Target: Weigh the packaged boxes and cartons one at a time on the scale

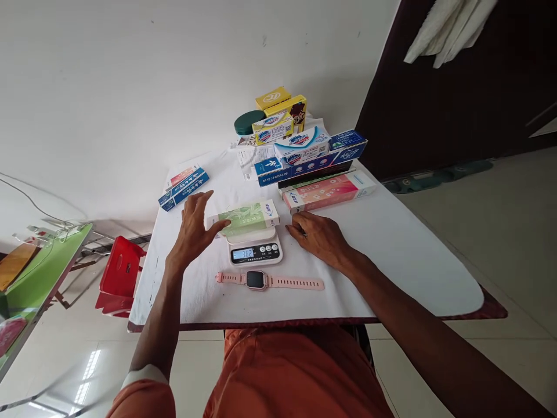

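Observation:
A light green toothpaste box [243, 217] lies across a small white digital scale [255, 247] whose display is lit. My left hand [194, 223] hovers at the box's left end with fingers spread, its thumb touching or almost touching the box. My right hand [317, 234] rests flat on the white table [391, 244] just right of the scale, holding nothing. A pink smartwatch [261, 281] lies stretched out in front of the scale.
A pink toothpaste box [326, 191] lies behind my right hand. Stacked blue, white and yellow boxes [300, 148] and a green-lidded jar [248, 122] crowd the far edge. Two blue boxes [183, 187] lie far left. A red stool [119, 276] and a green table [39, 273] stand left.

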`<act>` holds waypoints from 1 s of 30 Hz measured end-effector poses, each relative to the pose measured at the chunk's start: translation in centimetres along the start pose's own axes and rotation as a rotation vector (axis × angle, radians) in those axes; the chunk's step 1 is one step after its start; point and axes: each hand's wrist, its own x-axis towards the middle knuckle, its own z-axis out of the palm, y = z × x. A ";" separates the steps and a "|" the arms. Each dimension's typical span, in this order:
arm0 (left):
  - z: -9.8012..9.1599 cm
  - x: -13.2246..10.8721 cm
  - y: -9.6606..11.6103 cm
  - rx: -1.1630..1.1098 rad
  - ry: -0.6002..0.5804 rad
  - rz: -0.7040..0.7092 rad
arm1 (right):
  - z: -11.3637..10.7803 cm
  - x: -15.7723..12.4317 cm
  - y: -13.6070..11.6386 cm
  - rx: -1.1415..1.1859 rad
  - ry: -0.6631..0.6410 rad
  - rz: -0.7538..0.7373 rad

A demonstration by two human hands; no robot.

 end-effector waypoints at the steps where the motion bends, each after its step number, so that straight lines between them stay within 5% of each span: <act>1: 0.0 0.1 0.0 0.007 -0.008 0.000 | -0.1 0.0 -0.1 -0.005 -0.011 0.005; 8: 2.1 0.4 -0.2 0.008 -0.253 0.001 | -0.6 0.1 -0.5 -0.033 -0.055 0.038; 12: 1.9 1.5 1.0 -0.084 -0.150 0.011 | -1.2 0.3 -0.9 -0.069 -0.113 0.070; 16: 1.9 4.4 5.3 -0.099 -0.066 0.154 | -1.5 0.3 -1.3 -0.120 -0.159 0.072; 23: 9.2 11.5 12.8 0.084 -0.152 0.341 | -1.0 0.1 -1.3 -0.138 -0.133 0.047; 26: 11.9 13.1 13.6 0.149 -0.167 0.359 | -1.2 0.1 -1.3 -0.149 -0.144 0.025; 30: 12.3 12.5 13.3 0.171 -0.099 0.373 | -1.5 0.0 -1.3 -0.153 -0.154 0.010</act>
